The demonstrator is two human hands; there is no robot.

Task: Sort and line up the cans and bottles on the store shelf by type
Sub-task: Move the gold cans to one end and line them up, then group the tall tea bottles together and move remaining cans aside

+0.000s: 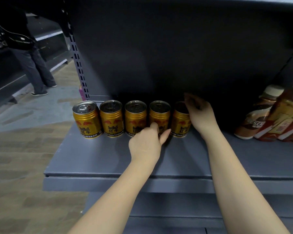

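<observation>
While five cans stand in line | left hand [146, 143] pinches fourth can [159, 119] | right hand [199, 115] grips fifth can [180, 123]

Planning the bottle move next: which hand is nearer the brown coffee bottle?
Right. The right hand is at the fifth gold can, nearer the coffee bottle; the left hand is farther left, at the fourth can.

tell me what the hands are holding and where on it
The left hand pinches the fourth gold can low on its front. The right hand touches the fifth can at its top right edge; a firm hold cannot be told.
</observation>
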